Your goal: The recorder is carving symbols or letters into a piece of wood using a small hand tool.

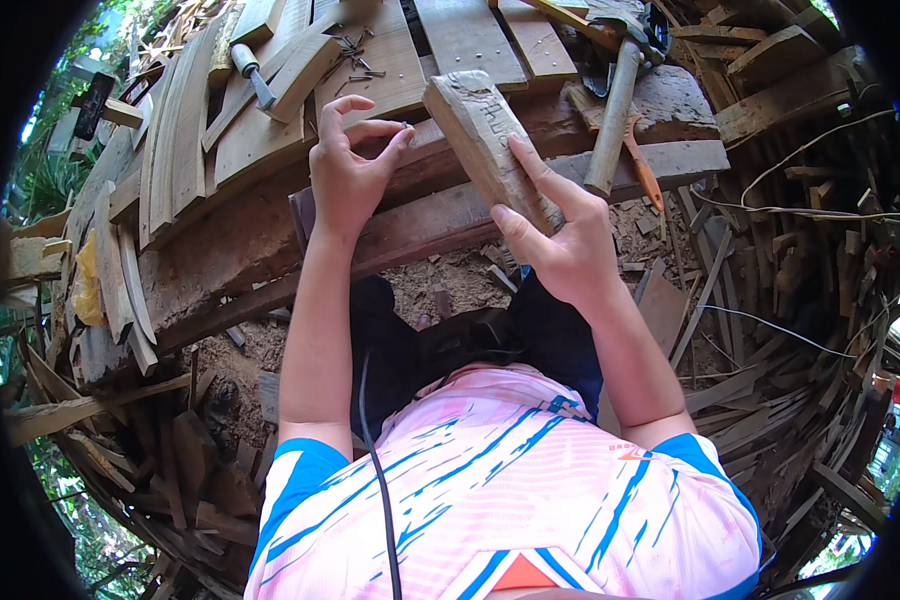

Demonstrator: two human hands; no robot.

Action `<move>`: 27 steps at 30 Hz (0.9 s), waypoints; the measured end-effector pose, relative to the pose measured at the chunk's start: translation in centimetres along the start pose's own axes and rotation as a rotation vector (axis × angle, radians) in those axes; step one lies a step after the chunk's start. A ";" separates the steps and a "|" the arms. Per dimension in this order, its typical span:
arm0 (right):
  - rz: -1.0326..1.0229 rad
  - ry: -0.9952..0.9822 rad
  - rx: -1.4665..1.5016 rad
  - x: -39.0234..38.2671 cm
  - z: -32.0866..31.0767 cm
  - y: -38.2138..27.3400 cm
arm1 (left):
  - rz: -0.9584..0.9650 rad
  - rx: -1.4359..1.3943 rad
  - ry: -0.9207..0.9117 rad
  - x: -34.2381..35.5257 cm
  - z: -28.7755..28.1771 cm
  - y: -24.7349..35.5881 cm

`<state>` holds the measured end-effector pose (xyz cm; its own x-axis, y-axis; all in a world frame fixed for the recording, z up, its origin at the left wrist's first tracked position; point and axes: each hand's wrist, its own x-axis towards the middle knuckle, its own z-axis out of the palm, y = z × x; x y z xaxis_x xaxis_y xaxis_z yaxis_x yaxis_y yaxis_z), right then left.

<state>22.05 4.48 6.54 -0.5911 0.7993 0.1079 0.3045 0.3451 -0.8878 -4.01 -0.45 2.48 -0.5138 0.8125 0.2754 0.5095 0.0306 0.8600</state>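
Note:
My right hand (562, 228) is closed around the lower end of a thick, worn wooden block (485, 135). The block is held tilted above the bench edge, with dark marks on its upper face. My left hand (355, 170) is raised over the front of the bench, thumb and forefinger pinched together. A tiny pale glint shows at those fingertips, too small to name. Just beyond this hand, several loose nails (355, 58) lie on a wooden board (395, 75). A hammer (618, 110) rests to the right of the block, its wooden handle toward me.
A chisel (254, 77) with a pale handle lies at the upper left by a short wood block (305, 78). An orange-handled tool (643, 165) juts over the bench's front beam (440, 222). Scrap wood (800, 380) is heaped right; a thin cable (378, 470) hangs before my shirt.

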 end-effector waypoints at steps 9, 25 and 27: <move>-0.370 0.066 -0.073 1.2 1.5 -2.0 | 0.112 0.043 0.086 -0.1 0.4 -1.1; -0.212 0.071 0.083 1.1 0.7 -0.1 | 0.090 0.041 0.039 0.1 -0.1 0.2; -0.152 0.074 0.068 0.9 0.6 0.4 | 0.010 -0.009 -0.015 0.1 -0.1 0.1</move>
<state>21.17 5.04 6.02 -0.5695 0.7753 0.2730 0.1636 0.4324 -0.8867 -4.07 -0.47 2.65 -0.4980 0.8215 0.2779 0.5088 0.0172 0.8607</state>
